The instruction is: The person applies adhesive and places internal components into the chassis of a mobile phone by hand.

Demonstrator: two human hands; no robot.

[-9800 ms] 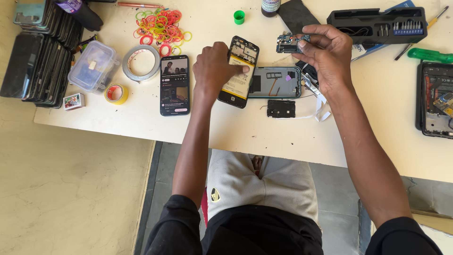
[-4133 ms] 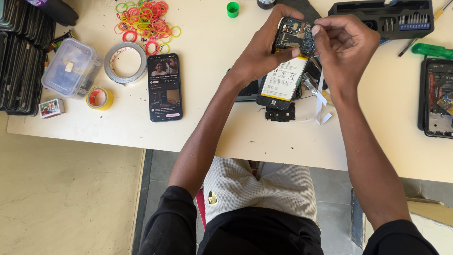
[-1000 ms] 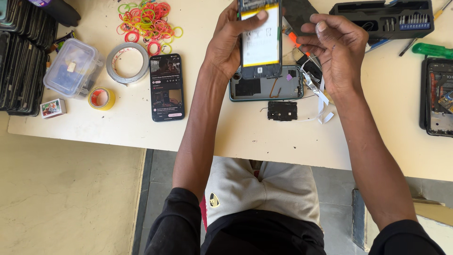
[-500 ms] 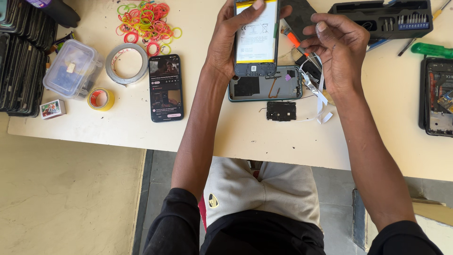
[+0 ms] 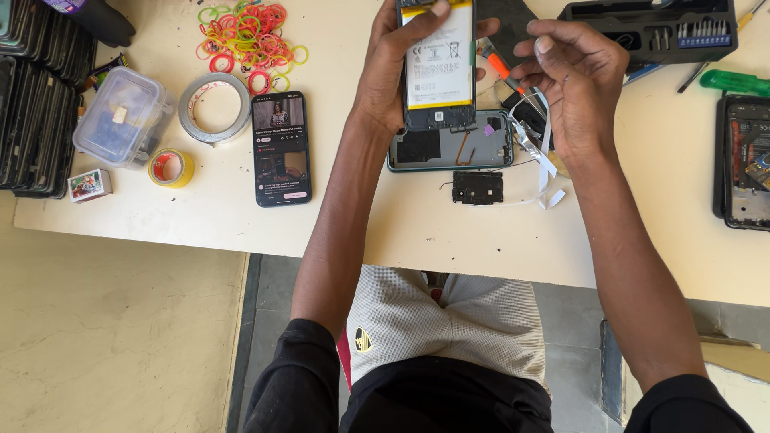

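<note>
The left hand (image 5: pixel 393 68) is closed around an opened phone (image 5: pixel 437 64) with its back removed: the thumb lies over the top edge, the remaining fingers wrap the far side, and the white and yellow battery faces the camera. The phone is held upright above the table (image 5: pixel 401 224), its lower edge just over a detached grey-green back cover (image 5: pixel 449 148) that lies flat on the tabletop.

The right hand (image 5: pixel 573 84) is loosely curled, with thumb and forefinger pinched together near the top of the hand. An orange-handled tool (image 5: pixel 501 68) shows between the phone and this hand; whether the fingers grip it cannot be told. The tool's tip sits just beside the phone's right edge. White tape strips (image 5: pixel 541 164) trail below the right palm.

A small black component plate (image 5: pixel 477 188) lies just in front of the back cover. To the left sits a second phone (image 5: pixel 281 148) with a lit screen, then a grey tape roll (image 5: pixel 215 108), a yellow tape roll (image 5: pixel 171 168), a clear plastic box (image 5: pixel 124 116) and a heap of coloured rubber bands (image 5: pixel 249 36). To the right lie a black bit case (image 5: pixel 650 32), a green-handled screwdriver (image 5: pixel 734 82) and another opened phone (image 5: pixel 742 160).
</note>
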